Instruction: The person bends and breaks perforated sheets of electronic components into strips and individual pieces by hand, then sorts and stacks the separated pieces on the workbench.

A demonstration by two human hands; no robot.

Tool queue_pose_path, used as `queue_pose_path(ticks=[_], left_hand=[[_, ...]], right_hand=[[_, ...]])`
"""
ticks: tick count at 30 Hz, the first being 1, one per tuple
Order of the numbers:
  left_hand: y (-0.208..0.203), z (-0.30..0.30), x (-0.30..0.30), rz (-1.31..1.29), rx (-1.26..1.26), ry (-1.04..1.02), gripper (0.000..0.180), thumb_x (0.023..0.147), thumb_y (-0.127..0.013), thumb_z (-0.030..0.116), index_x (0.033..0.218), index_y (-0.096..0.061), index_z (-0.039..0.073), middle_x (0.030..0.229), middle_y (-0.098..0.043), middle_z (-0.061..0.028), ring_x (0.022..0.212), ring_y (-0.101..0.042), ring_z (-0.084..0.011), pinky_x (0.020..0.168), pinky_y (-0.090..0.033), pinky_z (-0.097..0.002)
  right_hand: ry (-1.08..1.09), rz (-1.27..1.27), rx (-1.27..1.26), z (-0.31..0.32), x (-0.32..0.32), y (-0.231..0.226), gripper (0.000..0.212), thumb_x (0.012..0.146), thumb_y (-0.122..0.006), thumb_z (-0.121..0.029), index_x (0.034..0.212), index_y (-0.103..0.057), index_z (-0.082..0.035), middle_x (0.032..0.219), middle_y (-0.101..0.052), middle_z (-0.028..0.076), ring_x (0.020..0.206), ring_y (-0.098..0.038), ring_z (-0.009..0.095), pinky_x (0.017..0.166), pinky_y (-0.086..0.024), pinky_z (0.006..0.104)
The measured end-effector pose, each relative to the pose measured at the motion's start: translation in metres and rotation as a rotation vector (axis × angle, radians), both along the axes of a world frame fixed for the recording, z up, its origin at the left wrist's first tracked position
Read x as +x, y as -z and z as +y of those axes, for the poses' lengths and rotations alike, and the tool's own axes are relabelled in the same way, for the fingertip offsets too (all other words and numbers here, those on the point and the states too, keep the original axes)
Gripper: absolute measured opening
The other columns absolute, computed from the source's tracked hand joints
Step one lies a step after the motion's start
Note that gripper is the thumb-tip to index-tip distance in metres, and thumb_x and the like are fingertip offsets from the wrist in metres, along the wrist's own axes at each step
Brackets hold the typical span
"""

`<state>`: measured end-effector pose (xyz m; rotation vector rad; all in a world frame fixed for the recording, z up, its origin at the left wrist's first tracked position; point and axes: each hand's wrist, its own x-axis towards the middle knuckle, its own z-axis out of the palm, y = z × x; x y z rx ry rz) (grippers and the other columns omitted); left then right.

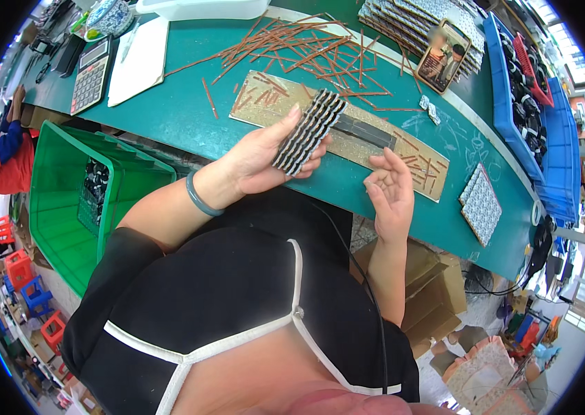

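With the block as the dial's centre, the near edge of the green table runs from nine o'clock, below the hands, round to four. Green tabletop shows between the long speckled board and a patterned pad at four o'clock. Toward twelve, scattered brown sticks crowd the board's far side; at two lies a small tray, and toward three stands a blue crate. A green bin sits beyond the edge, between eight and nine. The calculator, past nine, carries key markings too small to read.

The ridged block is a stack of wavy strips, dark and pale by turns, tilted with its top toward one o'clock. It is over the board; whether they touch, I cannot tell. The left hand grips it between thumb and fingers. The right hand, at four o'clock, is half open with fingers loosely curled, near the board's edge.
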<state>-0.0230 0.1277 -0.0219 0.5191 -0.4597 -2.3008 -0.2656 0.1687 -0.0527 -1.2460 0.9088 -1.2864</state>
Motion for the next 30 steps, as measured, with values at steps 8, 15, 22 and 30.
queue_pose_path(ticks=[8,15,22,30], left_hand=[[-0.003,0.004,0.001,-0.001,-0.039,0.011,0.060,0.097,-0.032,0.054,0.109,-0.052,-0.001,0.080,-0.049,-0.0044,0.068,-0.044,-0.0138,0.059,-0.037,-0.0253],[-0.003,0.008,0.000,-0.085,-0.101,-0.038,0.053,0.096,-0.042,0.049,0.110,-0.053,-0.001,0.083,-0.051,-0.0061,0.069,-0.048,-0.0174,0.060,-0.039,-0.0277],[0.019,0.009,0.000,-1.388,-1.914,-0.120,0.050,0.076,-0.067,0.039,0.112,-0.055,0.006,0.096,-0.054,-0.0077,0.090,-0.053,-0.0267,0.077,-0.043,-0.0349],[0.013,0.011,0.019,-1.274,-1.644,-0.150,0.067,0.067,-0.077,0.037,0.123,-0.053,0.009,0.105,-0.056,-0.0102,0.098,-0.052,-0.0300,0.087,-0.040,-0.0397]], right_hand=[[0.003,0.026,-0.010,0.000,0.001,0.001,0.054,0.081,-0.062,0.004,0.131,-0.042,0.004,0.115,-0.055,0.014,0.086,-0.053,0.010,0.077,-0.043,0.0229],[0.029,0.036,-0.006,0.001,0.000,0.005,0.054,0.080,-0.064,0.003,0.130,-0.043,0.004,0.115,-0.056,0.014,0.086,-0.053,0.010,0.077,-0.043,0.0234],[-0.020,0.591,-0.277,-0.002,0.010,-0.017,0.058,0.066,-0.077,-0.010,0.120,-0.056,-0.002,0.111,-0.060,0.008,0.087,-0.056,0.018,0.076,-0.045,0.0299],[0.032,0.858,-0.419,-0.002,0.024,-0.012,0.045,0.064,-0.078,-0.011,0.106,-0.065,-0.007,0.100,-0.065,0.009,0.092,-0.058,0.028,0.080,-0.046,0.0366]])
